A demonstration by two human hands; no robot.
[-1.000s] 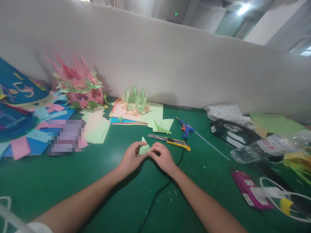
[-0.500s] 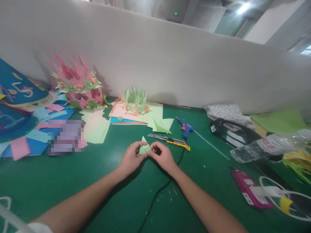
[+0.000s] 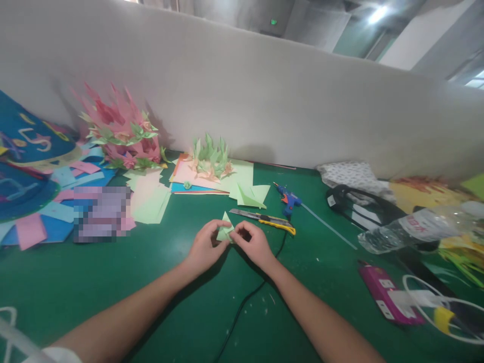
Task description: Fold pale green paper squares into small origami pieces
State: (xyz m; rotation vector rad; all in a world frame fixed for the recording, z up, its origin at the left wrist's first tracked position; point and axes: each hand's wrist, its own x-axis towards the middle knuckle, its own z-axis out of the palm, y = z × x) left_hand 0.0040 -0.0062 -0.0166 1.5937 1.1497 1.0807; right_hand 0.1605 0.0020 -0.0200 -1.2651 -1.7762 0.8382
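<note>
- Both of our hands are meeting over the table (image 3: 151,287), and we are pinching a small green paper (image 3: 226,231) between them.
- We are gripping its left edge with the left hand (image 3: 204,247), thumb lying on top and fingers curling beneath.
- We are gripping its right edge with the right hand (image 3: 254,243), fingertips closing on the fold, while one pointed corner is sticking up towards the wall.
- The paper is sitting low over the table's middle, just in front of a knife (image 3: 264,220) with a yellow handle.
- A blue glue gun (image 3: 289,198) is lying just beyond the knife, and a black cord (image 3: 242,305) is running between our forearms.
- More green sheets (image 3: 251,195) are lying behind the knife, and paper flowers (image 3: 209,160) are standing by the wall.
- A bottle (image 3: 412,227) is lying well off to our right.
</note>
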